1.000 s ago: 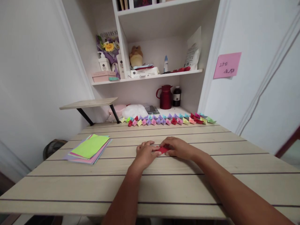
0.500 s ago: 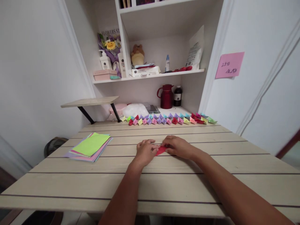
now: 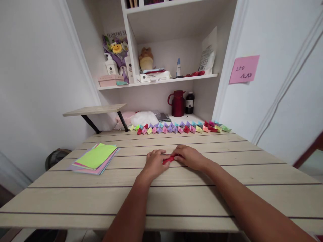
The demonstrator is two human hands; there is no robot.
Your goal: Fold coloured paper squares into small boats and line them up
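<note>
A small folded piece of red paper (image 3: 168,159) lies on the wooden table (image 3: 176,198), pinched between both my hands. My left hand (image 3: 154,164) grips its left end with curled fingers. My right hand (image 3: 189,157) presses on its right end, fingers closed over it. Most of the paper is hidden under my fingers.
A stack of coloured paper sheets (image 3: 96,158), lime green on top, lies at the left. A row of several small folded paper boats (image 3: 179,128) lines the table's far edge. Behind it stand a red jug (image 3: 177,104), a dark bottle (image 3: 190,103) and shelves with bottles and boxes.
The red paper has been folded narrower between my fingers. Both hands stay in nearly the same spot on the table.
</note>
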